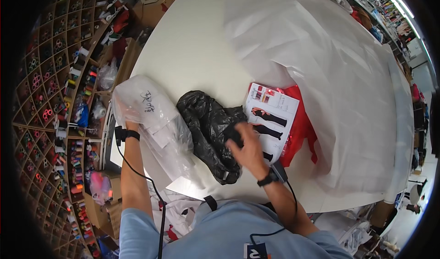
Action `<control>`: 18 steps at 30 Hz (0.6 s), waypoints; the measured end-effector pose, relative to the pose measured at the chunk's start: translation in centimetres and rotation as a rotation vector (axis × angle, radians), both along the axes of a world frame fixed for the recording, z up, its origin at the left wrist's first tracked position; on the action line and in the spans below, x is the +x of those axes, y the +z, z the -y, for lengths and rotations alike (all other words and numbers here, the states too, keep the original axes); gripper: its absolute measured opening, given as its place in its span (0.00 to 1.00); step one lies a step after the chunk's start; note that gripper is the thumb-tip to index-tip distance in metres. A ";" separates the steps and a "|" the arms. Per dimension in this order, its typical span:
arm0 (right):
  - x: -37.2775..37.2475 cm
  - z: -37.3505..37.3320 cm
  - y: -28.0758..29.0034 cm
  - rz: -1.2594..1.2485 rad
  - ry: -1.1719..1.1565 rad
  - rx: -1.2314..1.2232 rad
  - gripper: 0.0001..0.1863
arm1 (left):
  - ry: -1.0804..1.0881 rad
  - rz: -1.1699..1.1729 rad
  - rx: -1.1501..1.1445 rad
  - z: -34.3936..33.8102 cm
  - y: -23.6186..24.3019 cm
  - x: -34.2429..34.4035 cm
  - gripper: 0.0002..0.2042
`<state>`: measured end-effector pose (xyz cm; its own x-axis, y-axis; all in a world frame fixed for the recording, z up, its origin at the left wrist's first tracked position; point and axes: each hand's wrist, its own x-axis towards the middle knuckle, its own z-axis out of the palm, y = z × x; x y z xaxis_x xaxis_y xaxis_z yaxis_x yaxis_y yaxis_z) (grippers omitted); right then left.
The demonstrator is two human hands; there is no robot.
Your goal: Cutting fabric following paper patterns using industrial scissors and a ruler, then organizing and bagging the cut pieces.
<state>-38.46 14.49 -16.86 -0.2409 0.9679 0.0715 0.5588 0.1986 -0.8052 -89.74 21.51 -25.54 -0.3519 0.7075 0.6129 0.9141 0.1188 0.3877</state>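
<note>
The right hand (247, 145) is pressing, fingers closed, on a black garment (208, 130) lying mid-desk (192, 53). Left of the garment, the left hand (129, 127) is gripping a clear plastic bag (153, 121). Right of it, a printed sheet (272, 117) is lying over red fabric (300, 130).

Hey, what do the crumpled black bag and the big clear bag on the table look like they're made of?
The crumpled black bag looks like thin plastic film: glossy highlights on sharp creases. The right hand rests on it. The big clear bag looks like transparent plastic film, slightly cloudy and shiny, with white pieces showing through, probably paper or fabric. The left hand is mostly hidden behind it.
</note>
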 end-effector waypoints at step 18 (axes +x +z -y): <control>-1.2 -22.6 7.6 -0.273 -0.231 -0.207 0.20 | 0.193 0.344 -0.502 16.1 -1.7 13.8 0.29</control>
